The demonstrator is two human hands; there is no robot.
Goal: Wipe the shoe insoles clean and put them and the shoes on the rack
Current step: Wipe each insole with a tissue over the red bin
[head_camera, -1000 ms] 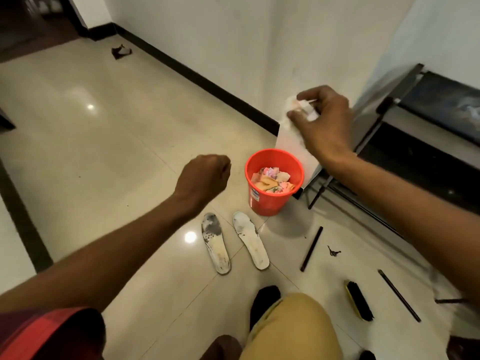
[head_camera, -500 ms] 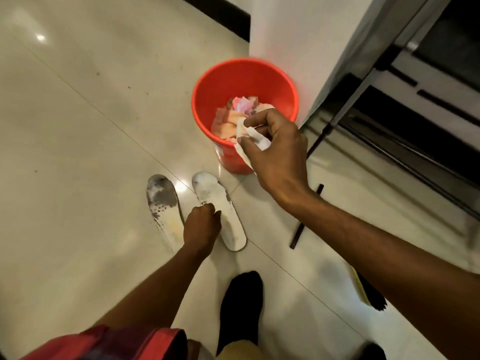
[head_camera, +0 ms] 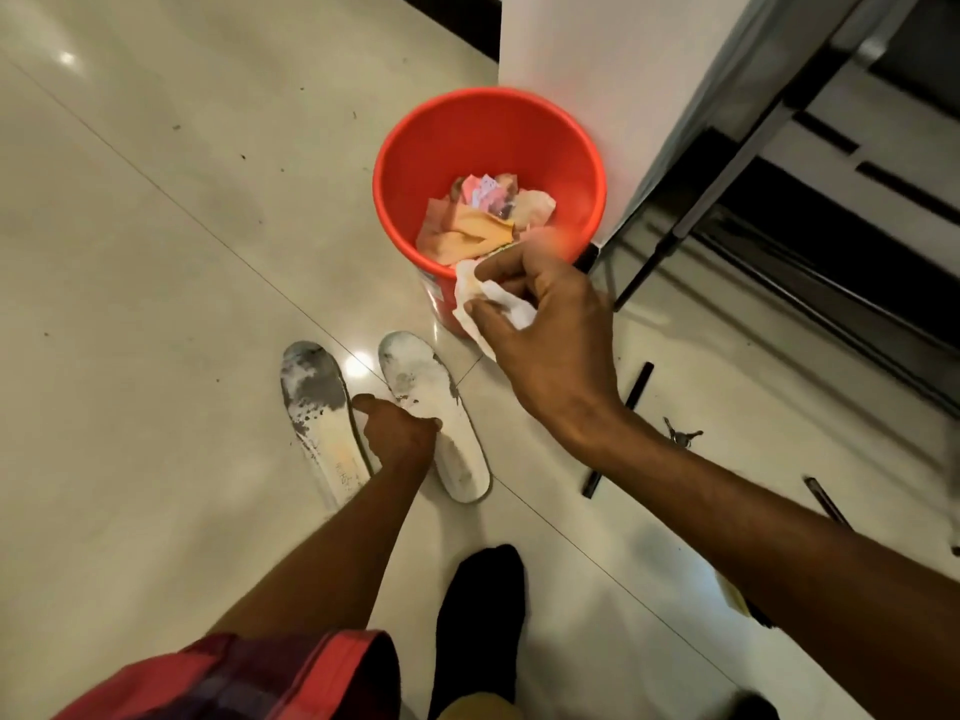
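- Two soiled pieces lie flat on the floor on the near side of the red bucket [head_camera: 395,148]. The whiter insole [head_camera: 447,407] has its toe end almost at the bucket's base, and the grey-stained insole [head_camera: 319,423] lies beside it, further from the bucket.
- Neither has shifted over the last second, and both are still dirty, so the wiping itself has not begun.
- The left hand [head_camera: 397,439] has dropped from well above the bucket to the gap between the two.
  - Its fingers are curled, one fingertip reaches toward the grey-stained insole, and the thumb lies on the whiter insole's edge.
  - I cannot tell whether it has a hold on either.
- The right hand [head_camera: 550,330] has come down from up by the wall to just over the bucket's near rim. Its fingers and thumb are pinched around a crumpled white wipe [head_camera: 498,304].
- The person has bent down, so the view is now close over the bucket and its paper scraps.
- My reading is that the reach is ending and a pick-up comes next, probably of the whiter insole, with the wipe ready to meet it.
- A black metal frame [head_camera: 727,163] stands beyond the bucket on its far right. It may be the rack, but nothing has been placed on the part that shows.
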